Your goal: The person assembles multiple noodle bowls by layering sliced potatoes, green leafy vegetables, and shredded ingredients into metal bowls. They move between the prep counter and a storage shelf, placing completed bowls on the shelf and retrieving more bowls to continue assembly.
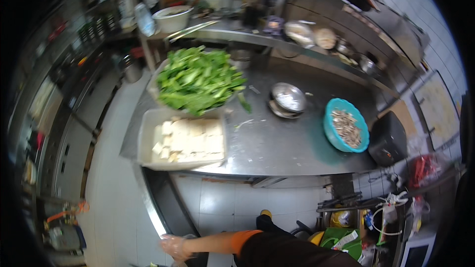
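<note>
My right hand (174,248), in a clear plastic glove, is at the lower left, past the table's front side. The arm reaches across from the lower right in a dark sleeve with an orange cuff. The hand lies beside the metal edge (157,217) of a dark unit; whether it touches that edge I cannot tell. Motion smears the fingers, and nothing held can be made out. My left hand is out of view. Nearest on the steel table (267,153) stands a white tub (144,143) of pale tofu blocks (195,136), with cut leafy greens (198,79) heaped behind it.
Metal bowls (288,98) sit mid-table. Farther right are a turquoise basin (332,138) of sliced, mushroom-like pieces (346,127) and a black container (388,138). A shelf (232,33) with kitchenware runs along the back. Tiled floor (111,178) lies left; a green box (341,241) is lower right.
</note>
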`<act>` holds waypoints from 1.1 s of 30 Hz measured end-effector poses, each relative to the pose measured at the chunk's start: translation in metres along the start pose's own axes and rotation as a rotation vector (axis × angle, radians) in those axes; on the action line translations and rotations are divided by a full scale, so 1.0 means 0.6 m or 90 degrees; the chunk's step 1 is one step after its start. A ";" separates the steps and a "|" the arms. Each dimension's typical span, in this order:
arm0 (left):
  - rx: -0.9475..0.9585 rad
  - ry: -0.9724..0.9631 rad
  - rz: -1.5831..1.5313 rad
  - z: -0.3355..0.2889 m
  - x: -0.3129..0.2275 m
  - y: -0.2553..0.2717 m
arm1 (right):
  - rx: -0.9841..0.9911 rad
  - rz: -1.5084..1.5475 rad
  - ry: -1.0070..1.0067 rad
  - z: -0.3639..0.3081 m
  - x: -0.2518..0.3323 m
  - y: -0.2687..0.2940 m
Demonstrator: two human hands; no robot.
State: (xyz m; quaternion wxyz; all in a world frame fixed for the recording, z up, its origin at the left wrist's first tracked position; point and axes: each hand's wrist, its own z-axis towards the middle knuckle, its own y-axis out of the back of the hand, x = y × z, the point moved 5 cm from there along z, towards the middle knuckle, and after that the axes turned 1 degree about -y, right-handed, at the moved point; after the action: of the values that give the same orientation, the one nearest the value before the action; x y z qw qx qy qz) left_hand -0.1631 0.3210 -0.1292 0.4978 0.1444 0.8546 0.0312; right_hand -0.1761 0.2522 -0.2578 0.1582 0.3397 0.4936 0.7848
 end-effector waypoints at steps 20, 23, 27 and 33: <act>0.381 -0.110 0.141 -0.160 -0.265 -0.918 | -1.347 0.752 -0.937 -1.330 -0.084 0.611; 0.408 -0.111 0.155 -0.177 -0.283 -1.004 | -1.049 0.498 -0.929 -1.357 0.005 0.724; 0.448 -0.111 0.168 -0.184 -0.292 -1.092 | -1.298 0.785 -0.875 -1.403 0.090 0.843; 0.504 -0.106 0.157 -0.197 -0.291 -1.177 | -1.412 0.568 -0.782 -1.523 0.190 1.066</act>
State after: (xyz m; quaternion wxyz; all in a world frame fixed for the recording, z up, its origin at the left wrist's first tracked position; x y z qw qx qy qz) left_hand -0.3360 -0.3920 -0.0621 0.4636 0.4276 0.7339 -0.2521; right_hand -0.8326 -0.5868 0.0919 0.2746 0.4586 -0.7003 0.4731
